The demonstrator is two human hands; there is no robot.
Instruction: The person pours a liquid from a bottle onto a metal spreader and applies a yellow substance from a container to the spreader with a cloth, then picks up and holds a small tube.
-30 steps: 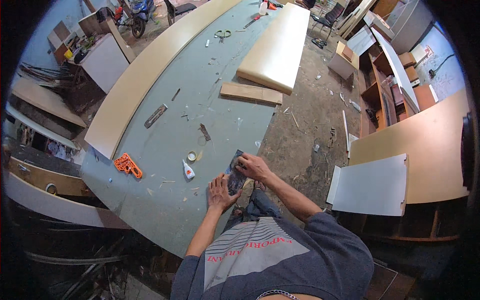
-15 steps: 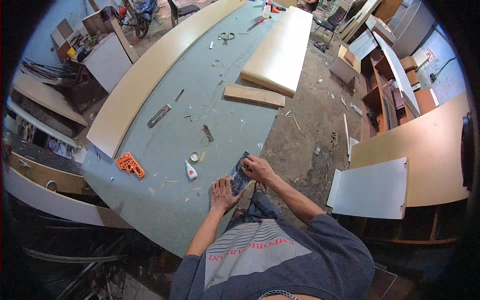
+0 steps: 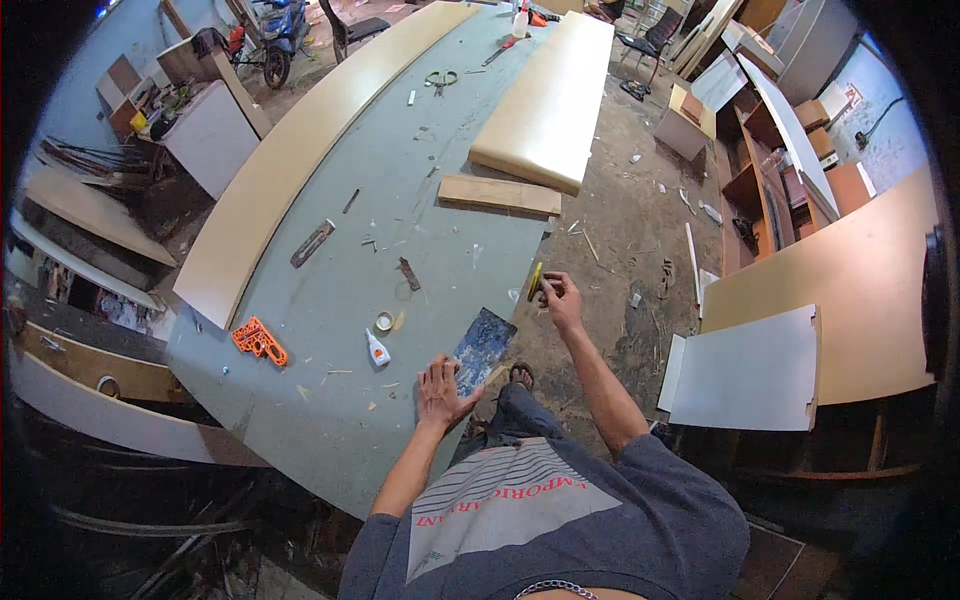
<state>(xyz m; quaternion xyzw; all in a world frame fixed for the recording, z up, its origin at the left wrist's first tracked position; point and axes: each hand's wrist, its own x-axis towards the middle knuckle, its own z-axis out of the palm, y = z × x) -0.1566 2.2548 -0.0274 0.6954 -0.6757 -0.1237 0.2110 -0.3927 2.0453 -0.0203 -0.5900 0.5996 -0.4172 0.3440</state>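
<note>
My left hand lies with its fingers stretched out at the lower left end of a dark, blue-mottled rectangular piece by the table's right edge. Above the floor just past that edge, my right hand grips a thin yellow thing, seen nearly edge-on. Its exact kind cannot be made out. A white glue bottle lies near my left hand, with a small roll of tape beyond it. To the left is an orange gun-shaped tool.
A long pale board runs along the table's left side. At the right stand a thick pale panel and a short wood strip, both lying on the grey-green table. Scissors rest farther off. White panels lean right.
My right hand has moved off the dark piece, up and to the right, and the yellow thing now shows in it. My left hand stays almost where it was.
</note>
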